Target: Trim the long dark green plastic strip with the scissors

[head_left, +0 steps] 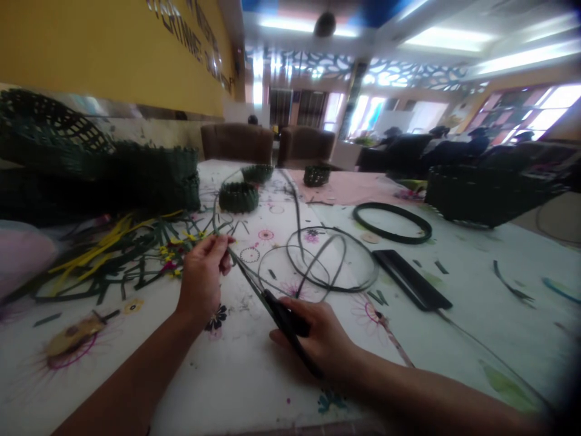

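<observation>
My left hand (206, 269) is closed, its thumb and fingers pinching a thin green strip (216, 212) above the patterned tablecloth (236, 375). Dark-handled scissors (290, 327) are in my right hand (318, 333), with the blades pointing up and left toward the left fingertips. The strip runs close to the blade tips; whether it lies between them is too blurred to tell. Beyond the scissors, loose loops of thin strip (333, 289) lie on the cloth. Two small green woven baskets, a nearer one (238, 198) and a farther one (257, 174), stand past my left hand.
Large dark woven baskets (154, 178) and scattered green and yellow strips (97, 248) occupy the left. Rightward are a dark ring (393, 223), a flat black object (411, 280) and a large basket (481, 194). Another small basket (316, 175) stands farther back, before brown chairs (236, 143).
</observation>
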The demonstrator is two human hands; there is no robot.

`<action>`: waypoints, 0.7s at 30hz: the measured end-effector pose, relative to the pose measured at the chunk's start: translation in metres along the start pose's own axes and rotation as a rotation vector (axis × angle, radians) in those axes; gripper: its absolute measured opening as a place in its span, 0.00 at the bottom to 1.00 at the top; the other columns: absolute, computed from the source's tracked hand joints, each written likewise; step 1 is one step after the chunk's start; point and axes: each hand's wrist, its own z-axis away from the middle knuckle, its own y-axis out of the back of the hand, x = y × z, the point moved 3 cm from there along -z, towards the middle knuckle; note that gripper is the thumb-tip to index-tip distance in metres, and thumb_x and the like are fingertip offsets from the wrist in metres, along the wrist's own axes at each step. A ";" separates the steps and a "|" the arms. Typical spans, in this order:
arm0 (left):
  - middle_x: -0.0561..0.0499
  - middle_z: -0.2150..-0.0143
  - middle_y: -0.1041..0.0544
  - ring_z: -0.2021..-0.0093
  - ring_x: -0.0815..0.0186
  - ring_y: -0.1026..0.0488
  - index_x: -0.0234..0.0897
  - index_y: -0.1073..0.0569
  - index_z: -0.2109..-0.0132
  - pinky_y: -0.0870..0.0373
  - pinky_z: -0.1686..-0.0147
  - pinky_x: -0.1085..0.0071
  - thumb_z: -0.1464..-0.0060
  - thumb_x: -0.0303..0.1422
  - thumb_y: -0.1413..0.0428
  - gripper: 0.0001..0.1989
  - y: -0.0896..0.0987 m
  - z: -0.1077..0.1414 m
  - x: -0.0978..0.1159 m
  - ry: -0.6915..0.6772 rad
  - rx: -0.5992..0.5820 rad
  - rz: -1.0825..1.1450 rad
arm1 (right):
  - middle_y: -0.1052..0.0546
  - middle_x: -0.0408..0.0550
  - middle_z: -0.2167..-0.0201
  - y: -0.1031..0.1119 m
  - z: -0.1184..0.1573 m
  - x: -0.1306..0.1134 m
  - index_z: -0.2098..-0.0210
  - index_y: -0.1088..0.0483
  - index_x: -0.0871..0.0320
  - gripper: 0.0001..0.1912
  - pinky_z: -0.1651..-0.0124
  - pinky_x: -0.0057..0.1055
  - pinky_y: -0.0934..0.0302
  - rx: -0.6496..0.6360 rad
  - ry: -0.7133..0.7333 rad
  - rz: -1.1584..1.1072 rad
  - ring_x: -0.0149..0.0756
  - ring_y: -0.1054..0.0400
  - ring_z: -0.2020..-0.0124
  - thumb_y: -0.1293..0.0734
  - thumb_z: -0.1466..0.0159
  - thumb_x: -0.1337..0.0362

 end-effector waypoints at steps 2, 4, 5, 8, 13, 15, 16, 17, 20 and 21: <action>0.56 0.80 0.37 0.80 0.75 0.42 0.33 0.24 0.68 0.47 0.82 0.78 0.48 0.37 0.39 0.09 0.004 -0.003 0.004 -0.097 0.030 -0.116 | 0.41 0.36 0.79 0.000 0.000 -0.001 0.71 0.30 0.60 0.07 0.74 0.25 0.52 -0.008 -0.009 -0.002 0.26 0.49 0.76 0.29 0.44 0.63; 0.55 0.79 0.36 0.80 0.74 0.41 0.33 0.24 0.69 0.46 0.82 0.77 0.49 0.37 0.39 0.10 0.004 -0.004 0.005 -0.114 0.030 -0.156 | 0.40 0.37 0.78 0.001 0.000 0.000 0.68 0.28 0.60 0.08 0.73 0.25 0.51 -0.017 -0.038 -0.021 0.27 0.48 0.76 0.29 0.45 0.62; 0.54 0.79 0.34 0.80 0.74 0.40 0.33 0.24 0.69 0.46 0.81 0.77 0.49 0.37 0.38 0.10 0.003 -0.003 0.004 -0.092 0.018 -0.138 | 0.39 0.37 0.78 0.001 0.000 0.000 0.66 0.27 0.60 0.09 0.73 0.25 0.50 -0.025 -0.052 -0.037 0.27 0.47 0.75 0.28 0.45 0.62; 0.54 0.78 0.35 0.79 0.75 0.41 0.32 0.24 0.70 0.45 0.80 0.78 0.51 0.37 0.37 0.10 -0.002 0.003 0.002 -0.007 -0.017 -0.032 | 0.36 0.38 0.77 0.001 -0.001 0.002 0.63 0.25 0.60 0.13 0.70 0.26 0.47 -0.037 -0.065 -0.081 0.29 0.45 0.74 0.28 0.45 0.59; 0.55 0.78 0.37 0.79 0.77 0.42 0.30 0.24 0.71 0.48 0.80 0.80 0.53 0.34 0.37 0.09 -0.008 0.010 0.002 0.065 0.005 0.047 | 0.37 0.38 0.77 0.001 -0.002 0.010 0.58 0.24 0.61 0.20 0.71 0.27 0.47 -0.043 -0.062 -0.098 0.29 0.46 0.74 0.27 0.45 0.54; 0.55 0.77 0.36 0.78 0.77 0.42 0.30 0.24 0.71 0.48 0.80 0.81 0.52 0.34 0.37 0.09 -0.009 0.011 0.002 0.078 0.015 0.075 | 0.37 0.38 0.77 0.000 -0.001 0.013 0.57 0.24 0.61 0.21 0.70 0.27 0.47 -0.048 -0.067 -0.121 0.29 0.46 0.74 0.27 0.44 0.53; 0.55 0.77 0.36 0.78 0.77 0.42 0.30 0.24 0.71 0.48 0.80 0.81 0.52 0.34 0.37 0.09 -0.009 0.011 0.002 0.081 0.017 0.085 | 0.37 0.38 0.77 -0.001 -0.001 0.014 0.56 0.24 0.61 0.21 0.70 0.27 0.47 -0.051 -0.069 -0.136 0.28 0.46 0.74 0.27 0.44 0.53; 0.55 0.77 0.36 0.78 0.77 0.42 0.30 0.24 0.71 0.48 0.80 0.81 0.52 0.34 0.37 0.09 -0.009 0.011 0.001 0.081 0.018 0.094 | 0.38 0.38 0.77 -0.002 0.000 0.015 0.56 0.25 0.61 0.21 0.70 0.26 0.48 -0.056 -0.070 -0.151 0.28 0.47 0.74 0.27 0.43 0.53; 0.56 0.77 0.37 0.78 0.77 0.42 0.31 0.24 0.71 0.48 0.81 0.81 0.52 0.33 0.37 0.09 -0.008 0.011 0.001 0.080 0.010 0.113 | 0.40 0.37 0.77 -0.003 0.000 0.013 0.59 0.26 0.61 0.18 0.72 0.26 0.50 -0.074 -0.070 -0.186 0.27 0.48 0.74 0.27 0.43 0.54; 0.55 0.77 0.37 0.78 0.77 0.42 0.31 0.24 0.71 0.47 0.81 0.81 0.52 0.33 0.36 0.09 -0.008 0.011 0.000 0.084 0.007 0.121 | 0.40 0.37 0.77 -0.003 0.000 0.011 0.61 0.26 0.61 0.17 0.72 0.26 0.51 -0.080 -0.070 -0.196 0.27 0.49 0.75 0.27 0.43 0.55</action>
